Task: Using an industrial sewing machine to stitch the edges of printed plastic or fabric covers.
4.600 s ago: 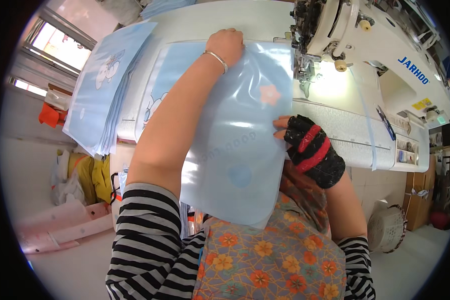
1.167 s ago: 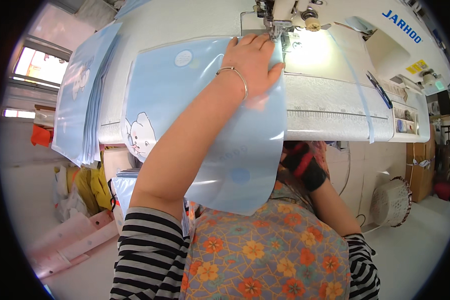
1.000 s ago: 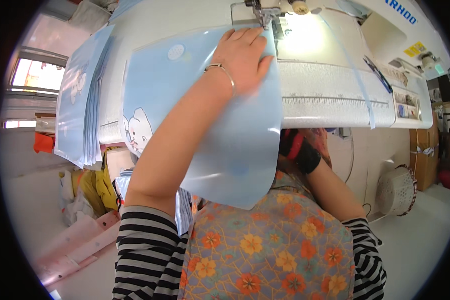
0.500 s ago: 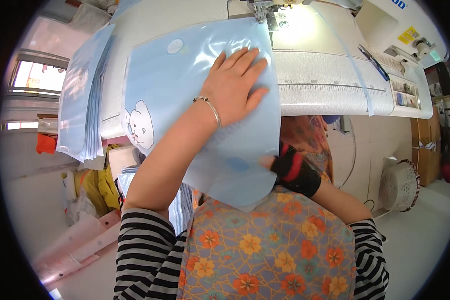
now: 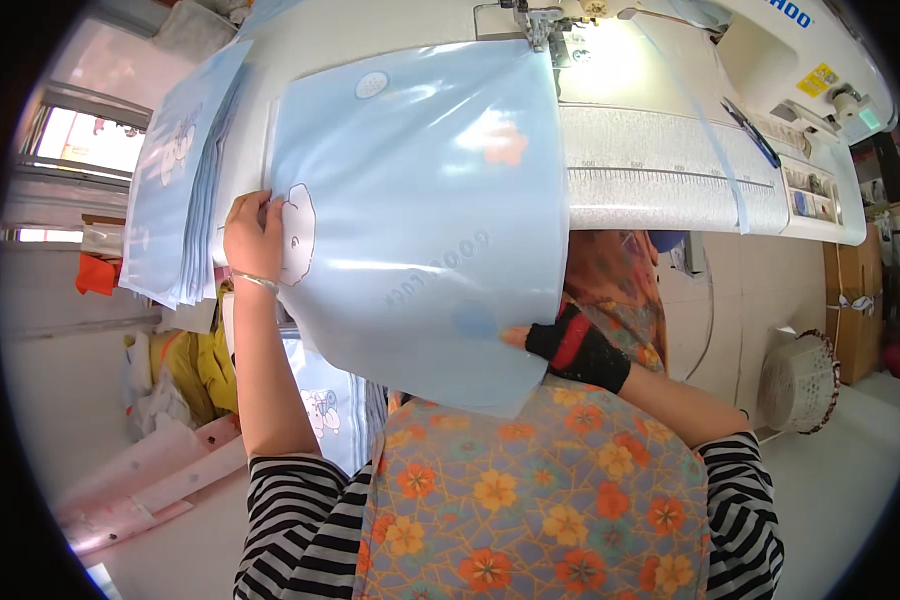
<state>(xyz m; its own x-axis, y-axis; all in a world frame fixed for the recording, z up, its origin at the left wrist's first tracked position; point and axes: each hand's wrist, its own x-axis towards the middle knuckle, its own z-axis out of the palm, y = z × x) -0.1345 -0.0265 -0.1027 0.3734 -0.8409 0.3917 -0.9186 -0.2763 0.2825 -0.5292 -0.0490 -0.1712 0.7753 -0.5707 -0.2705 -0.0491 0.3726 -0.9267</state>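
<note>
A glossy light-blue printed sheet [image 5: 410,200] lies over the sewing machine bed and hangs past its front edge toward my apron. Its far right corner sits at the presser foot [image 5: 542,30]. My left hand [image 5: 255,240] pinches the sheet's left edge beside a white cartoon animal. At the near right edge, my right hand [image 5: 573,348], in a black and red fingerless glove, grips the sheet with the thumb on top and the other fingers hidden underneath.
Similar blue sheets [image 5: 175,180] hang in a stack over the bed's left side. More folded sheets [image 5: 325,400] lie below my left arm. Blue-handled snips [image 5: 752,133] rest on the bed at right. A white basket [image 5: 798,380] stands on the floor.
My left hand has gone from lying flat on the sheet's upper right to holding its left edge. The sheet has shifted slightly right. My right hand still holds the near right edge.
</note>
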